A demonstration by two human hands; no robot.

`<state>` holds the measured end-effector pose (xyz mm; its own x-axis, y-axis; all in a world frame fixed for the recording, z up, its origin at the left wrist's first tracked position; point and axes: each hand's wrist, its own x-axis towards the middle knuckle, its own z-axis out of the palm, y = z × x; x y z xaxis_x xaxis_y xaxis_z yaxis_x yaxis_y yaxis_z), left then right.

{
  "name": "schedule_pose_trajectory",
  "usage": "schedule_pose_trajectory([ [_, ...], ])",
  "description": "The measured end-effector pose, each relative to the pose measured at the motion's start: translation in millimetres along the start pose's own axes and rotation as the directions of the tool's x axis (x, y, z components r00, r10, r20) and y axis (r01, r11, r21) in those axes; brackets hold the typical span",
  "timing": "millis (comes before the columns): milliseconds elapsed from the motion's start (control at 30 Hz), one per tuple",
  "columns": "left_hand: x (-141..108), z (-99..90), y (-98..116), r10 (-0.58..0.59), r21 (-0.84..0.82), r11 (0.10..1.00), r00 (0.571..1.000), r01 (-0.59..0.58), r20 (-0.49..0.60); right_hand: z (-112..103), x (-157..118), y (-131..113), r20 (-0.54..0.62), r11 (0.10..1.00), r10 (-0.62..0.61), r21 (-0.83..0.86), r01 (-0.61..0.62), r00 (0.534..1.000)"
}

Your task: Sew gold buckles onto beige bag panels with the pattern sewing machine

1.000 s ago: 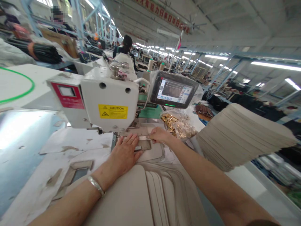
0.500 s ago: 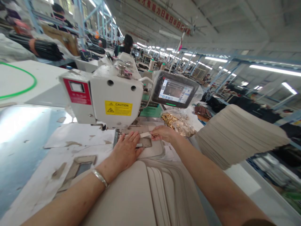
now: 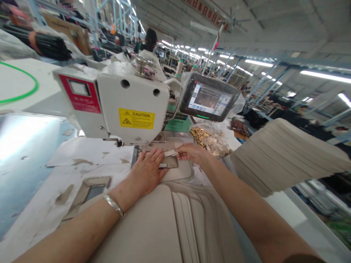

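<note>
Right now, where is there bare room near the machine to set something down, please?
Bare table lies below the panel stack, toward the right; the right hand, left hand and template crowd the spot under the machine head.

Ahead on your right, a black-framed touchscreen (image 3: 210,96) wrapped in clear plastic glows above a clear bag of gold metal fittings (image 3: 210,142). Farther right rises a tall stack of beige cut panels (image 3: 285,157). On the white table (image 3: 16,76) to your left lies a thin green cord loop (image 3: 20,96), and a co-worker (image 3: 150,40) is far ahead.
</note>
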<state>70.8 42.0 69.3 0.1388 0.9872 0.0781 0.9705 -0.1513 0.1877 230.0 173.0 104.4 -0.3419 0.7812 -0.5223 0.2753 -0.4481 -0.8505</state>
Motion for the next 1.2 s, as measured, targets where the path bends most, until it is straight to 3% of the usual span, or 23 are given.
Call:
schedule_pose_trajectory([
  [233,-0.3,-1.1,0.4,0.004,0.020,1.000,1.000,-0.004,0.016,3.0,-2.4,5.9,-0.076,1.000,-0.009,0.019,0.011,0.997],
  [467,0.7,4.0,-1.0,0.018,0.025,1.000,0.999,-0.017,-0.029,4.5,-3.1,7.1,-0.134,0.996,-0.022,-0.090,0.010,0.991],
  [600,-0.1,5.0,-2.4,0.025,0.026,0.999,0.999,-0.024,-0.039,5.8,0.7,8.3,-0.175,0.965,-0.075,-0.260,0.027,0.982],
  [733,-1.2,4.7,-4.2,0.035,0.031,0.999,0.998,-0.034,-0.043,8.7,1.9,6.2,-0.182,0.859,-0.116,-0.512,0.006,0.976],
  [867,9.2,7.2,1.1,0.169,0.038,0.985,0.985,-0.168,-0.020,8.8,1.1,5.0,-0.106,0.834,-0.035,-0.551,-0.029,0.994],
  [967,19.2,6.1,9.8,0.268,0.027,0.963,0.963,-0.268,-0.018,7.8,1.5,7.2,-0.107,0.842,-0.052,-0.539,-0.014,0.993],
  [1067,16.0,-2.3,12.6,0.204,0.052,0.978,0.978,-0.202,-0.040,6.9,0.9,8.8,-0.105,0.839,-0.072,-0.543,0.003,0.992],
  [1200,-10.8,-19.4,-0.3,0.043,0.091,0.995,0.999,-0.041,-0.029,4.9,-2.2,9.5,-0.079,0.833,-0.102,-0.552,0.042,0.992],
])
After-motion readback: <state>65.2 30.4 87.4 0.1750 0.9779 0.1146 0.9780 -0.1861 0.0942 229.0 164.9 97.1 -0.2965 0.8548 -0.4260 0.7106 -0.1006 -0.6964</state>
